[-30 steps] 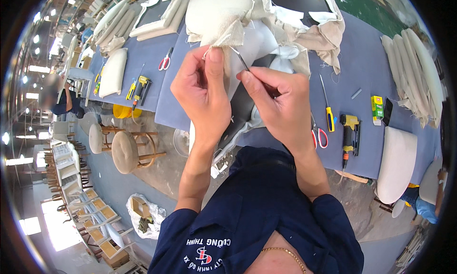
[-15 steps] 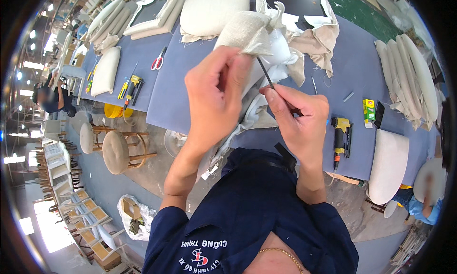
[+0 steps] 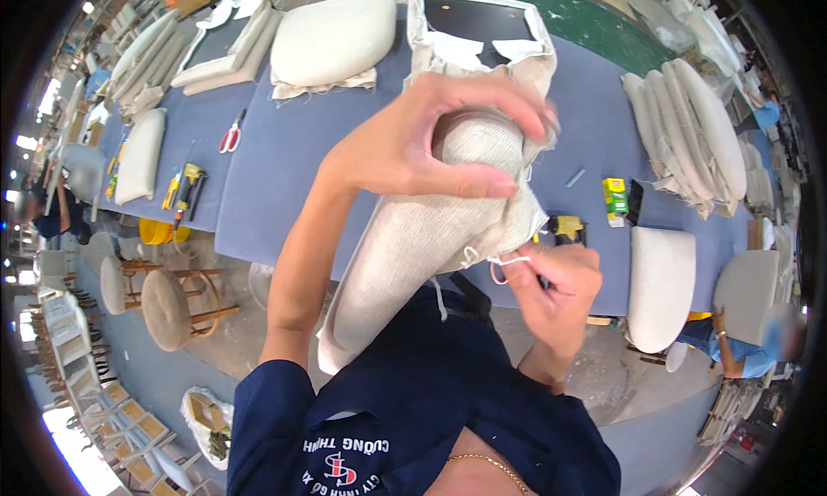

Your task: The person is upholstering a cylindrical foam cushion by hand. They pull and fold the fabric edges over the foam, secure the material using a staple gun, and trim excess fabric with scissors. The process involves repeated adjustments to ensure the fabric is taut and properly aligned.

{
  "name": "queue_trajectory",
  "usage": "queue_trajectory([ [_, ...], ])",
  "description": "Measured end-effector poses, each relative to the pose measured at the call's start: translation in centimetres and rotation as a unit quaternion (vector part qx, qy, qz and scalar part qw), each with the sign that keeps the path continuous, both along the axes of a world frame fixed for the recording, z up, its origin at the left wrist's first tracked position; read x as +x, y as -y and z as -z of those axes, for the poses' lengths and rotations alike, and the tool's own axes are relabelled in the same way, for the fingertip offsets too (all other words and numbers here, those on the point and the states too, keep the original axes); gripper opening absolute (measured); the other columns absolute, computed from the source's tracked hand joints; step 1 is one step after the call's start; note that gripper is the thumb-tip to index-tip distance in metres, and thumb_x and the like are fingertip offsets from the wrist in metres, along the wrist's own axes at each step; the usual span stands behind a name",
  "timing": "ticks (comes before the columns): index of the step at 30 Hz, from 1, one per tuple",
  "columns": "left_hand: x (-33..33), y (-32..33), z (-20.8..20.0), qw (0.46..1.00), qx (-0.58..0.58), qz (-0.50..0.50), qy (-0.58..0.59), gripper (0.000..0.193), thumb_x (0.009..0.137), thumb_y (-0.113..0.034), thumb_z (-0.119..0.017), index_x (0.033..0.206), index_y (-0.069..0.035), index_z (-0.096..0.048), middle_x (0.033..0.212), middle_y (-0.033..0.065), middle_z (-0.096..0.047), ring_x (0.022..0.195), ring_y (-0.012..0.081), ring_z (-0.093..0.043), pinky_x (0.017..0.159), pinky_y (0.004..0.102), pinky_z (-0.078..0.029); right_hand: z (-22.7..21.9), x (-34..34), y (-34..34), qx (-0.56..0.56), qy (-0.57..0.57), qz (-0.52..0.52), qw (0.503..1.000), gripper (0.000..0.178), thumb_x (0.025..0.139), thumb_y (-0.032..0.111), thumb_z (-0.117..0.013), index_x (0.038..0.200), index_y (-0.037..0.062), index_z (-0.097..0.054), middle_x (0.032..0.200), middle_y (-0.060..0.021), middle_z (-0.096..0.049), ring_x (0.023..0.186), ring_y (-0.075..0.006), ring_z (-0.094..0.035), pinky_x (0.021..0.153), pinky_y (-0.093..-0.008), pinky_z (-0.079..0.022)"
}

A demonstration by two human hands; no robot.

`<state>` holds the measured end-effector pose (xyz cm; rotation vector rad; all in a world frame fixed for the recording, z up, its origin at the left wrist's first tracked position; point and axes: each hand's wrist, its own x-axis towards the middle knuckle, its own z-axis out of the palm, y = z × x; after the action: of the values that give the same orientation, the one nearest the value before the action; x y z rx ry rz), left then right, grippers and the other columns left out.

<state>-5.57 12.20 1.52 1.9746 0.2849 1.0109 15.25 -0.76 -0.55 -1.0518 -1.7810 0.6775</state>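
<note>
A beige fabric-covered cushion is tilted up in front of me, its lower end close to my shirt. My left hand curves over its far end, thumb on one side and fingers on the other. Loose fabric with frayed edges hangs at the cushion's right side. There my right hand pinches close to the fabric edge, with a white cord at its fingertips. Whether the right hand also holds something inside the palm is hidden.
Beneath lies a blue-grey covered table. On it are red-handled scissors, a yellow-black staple gun, another staple gun, a green-yellow box and stacked beige cushions. A person in blue works at the right.
The cushion has been turned and brought nearer, upright before me. My left hand has gone from a pinch to a grip round its end. The dark thin rod in my right hand no longer shows.
</note>
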Motion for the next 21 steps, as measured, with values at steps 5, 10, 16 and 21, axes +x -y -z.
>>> queue_trajectory([
  [5, 1.3, 0.1, 0.6, 0.998, -0.055, 0.038, -0.011, 0.044, 0.072, -0.011, -0.078, 0.114, 0.002, -0.072, 0.115, 0.0137, -0.073, 0.111, 0.0239, -0.069, 0.102, 0.0361, -0.050, 0.2, 0.1, 0.7, 0.002, -0.015, 0.054, 0.998, 0.014, 0.083, 0.006, -0.077, 0.074, -0.0017, -0.070, 0.050, -0.0047, -0.043, 0.041, -0.0156, -0.041, 0.046, -0.0297, -0.031],
  [10, 1.5, 0.5, 0.8, 0.996, -0.071, 0.050, -0.006, 0.039, 0.073, -0.008, -0.079, 0.110, 0.001, -0.073, 0.110, 0.0117, -0.073, 0.104, 0.0216, -0.068, 0.096, 0.0346, -0.051, 0.6, -0.6, 1.1, 0.039, -0.001, 0.091, 0.995, 0.020, 0.082, 0.011, -0.075, 0.068, 0.0007, -0.065, 0.050, -0.0059, -0.046, 0.042, -0.0180, -0.043, 0.046, -0.0303, -0.031],
  [16, 1.7, 1.0, 1.0, 0.997, -0.057, 0.046, 0.015, 0.032, 0.075, -0.008, -0.080, 0.106, 0.000, -0.074, 0.106, 0.0113, -0.073, 0.099, 0.0215, -0.067, 0.092, 0.0346, -0.051, 0.6, -1.0, 1.9, 0.023, -0.004, 0.110, 0.994, 0.013, 0.080, 0.005, -0.074, 0.069, 0.0021, -0.067, 0.052, -0.0065, -0.053, 0.042, -0.0193, -0.050, 0.046, -0.0305, -0.035],
  [21, 1.2, 0.5, 1.1, 0.995, -0.054, 0.076, 0.023, 0.026, 0.080, -0.012, -0.078, 0.102, 0.000, -0.074, 0.102, 0.0124, -0.072, 0.097, 0.0227, -0.067, 0.089, 0.0357, -0.051, -0.1, 0.8, 1.2, 0.041, 0.042, 0.038, 0.998, 0.011, 0.076, 0.003, -0.074, 0.069, -0.0012, -0.067, 0.049, -0.0062, -0.051, 0.041, -0.0161, -0.048, 0.046, -0.0288, -0.035],
])
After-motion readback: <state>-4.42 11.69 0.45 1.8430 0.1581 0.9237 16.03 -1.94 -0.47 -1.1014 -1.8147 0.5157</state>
